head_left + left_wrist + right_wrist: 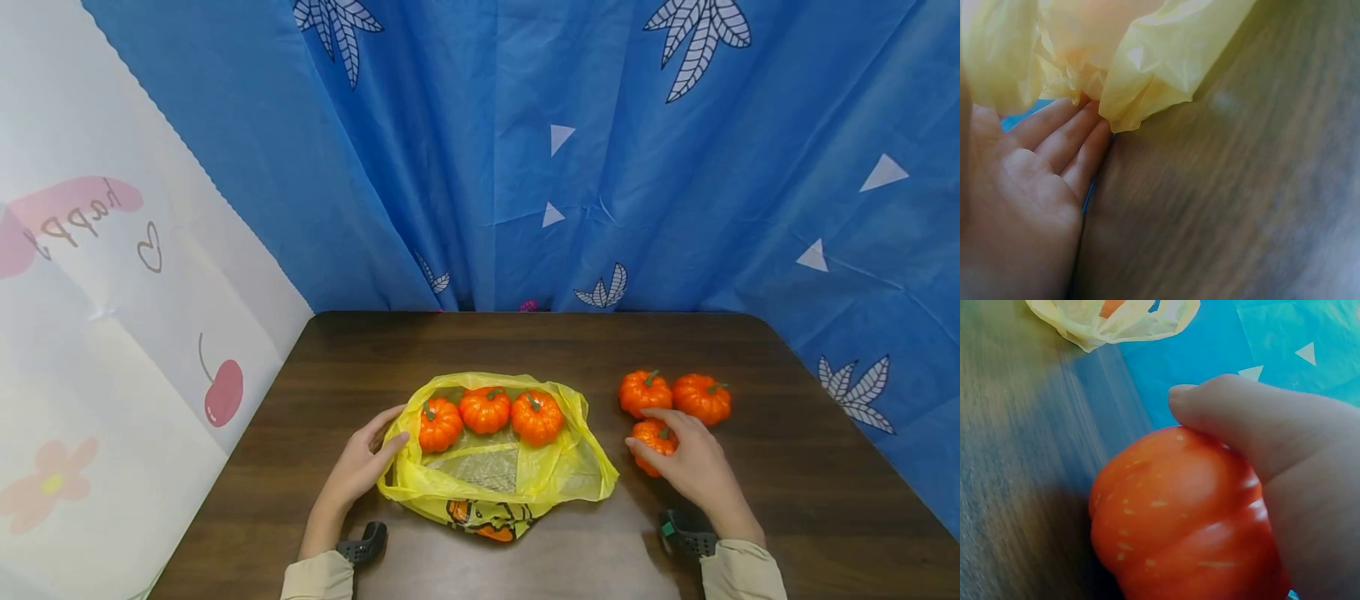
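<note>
"What are we holding?"

"With our right hand [697, 462] we're seemingly gripping a pumpkin [648, 433], lower right; the bag [551, 481] is lying leftward, lower centre, our straight-fingered left hand [360, 464] touching it."

On my head feed I read one word, "happy" [79, 218], mirrored on the white curtain [97, 333], beside a drawn heart [150, 247]; the yellow bag's [558, 483] print [487, 518] shows me nothing legible.
</note>
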The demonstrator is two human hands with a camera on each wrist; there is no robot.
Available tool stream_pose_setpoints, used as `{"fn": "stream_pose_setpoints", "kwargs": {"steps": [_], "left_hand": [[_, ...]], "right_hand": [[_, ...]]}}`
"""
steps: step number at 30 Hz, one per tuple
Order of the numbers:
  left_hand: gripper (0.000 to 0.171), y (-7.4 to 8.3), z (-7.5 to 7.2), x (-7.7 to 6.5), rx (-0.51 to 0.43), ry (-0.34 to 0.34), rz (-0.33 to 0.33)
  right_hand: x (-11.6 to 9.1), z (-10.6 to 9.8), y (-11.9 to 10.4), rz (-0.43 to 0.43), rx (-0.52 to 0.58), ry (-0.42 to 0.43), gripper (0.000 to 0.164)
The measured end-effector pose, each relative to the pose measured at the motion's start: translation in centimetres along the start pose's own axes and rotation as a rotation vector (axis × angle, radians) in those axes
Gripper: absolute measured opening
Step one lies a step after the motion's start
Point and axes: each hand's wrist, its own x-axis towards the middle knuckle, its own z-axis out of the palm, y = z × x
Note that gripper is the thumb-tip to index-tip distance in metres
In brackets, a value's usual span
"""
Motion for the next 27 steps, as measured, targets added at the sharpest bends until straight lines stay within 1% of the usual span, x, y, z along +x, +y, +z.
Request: {"fn": "stream_pose_setpoints", "kwargs": {"steps": [6,14,19,22,27], "left_hand": [[0.053,0.2,-0.2,0.1,-0.008,0.001,-0.006],[0.055,0.5,-0.3,0.2,0.005,0.000,-0.013],[0.054,0.5,-0.1,0.0,-0.002,-0.003,-0.011],[0.054,0.5,0.0,-0.1,-0.001,-0.007,-0.017],[0.054,0.4,-0.1,-0.2,0.005,0.003,-0.017]], "right_hand": [[0.2,0.1,-0.5,0.009,0.025,0.034,0.059],[0.3,0.7,-1.4,-0.003,0.056,0.123,0.049],[0.2,0.8,-2.1,-0.005,0.077,0.144,0.048],[0.1,0.8,-2.5,-0.018,0.081,0.161,0.046],[0.5,0.6,-3.3,-0.069,0.095,0.200,0.045]]}}
